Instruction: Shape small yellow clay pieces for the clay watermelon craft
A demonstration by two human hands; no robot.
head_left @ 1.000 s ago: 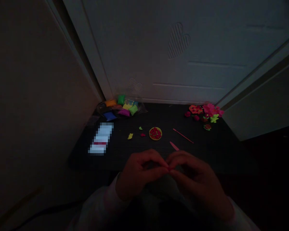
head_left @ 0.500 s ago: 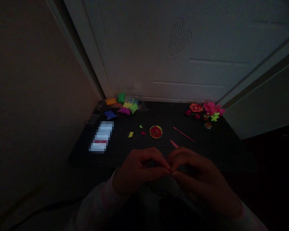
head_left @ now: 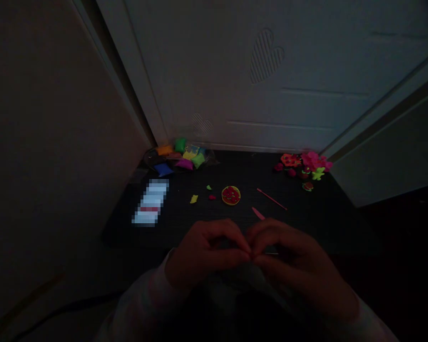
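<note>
Two hands, our left hand and right hand, meet at curled fingertips on the near side of the disc, by the table's front edge; whether they grasp anything, we cannot tell. Some room separates disc from hands, a pink blade at its near right. Yellow-rimmed, the disc is red flecked with green; the bright panel to its left is too pixelated to read.

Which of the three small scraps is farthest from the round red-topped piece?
The yellow scrap, leftmost of the three; the green scrap and the red scrap both lie closer to the round piece.
</note>
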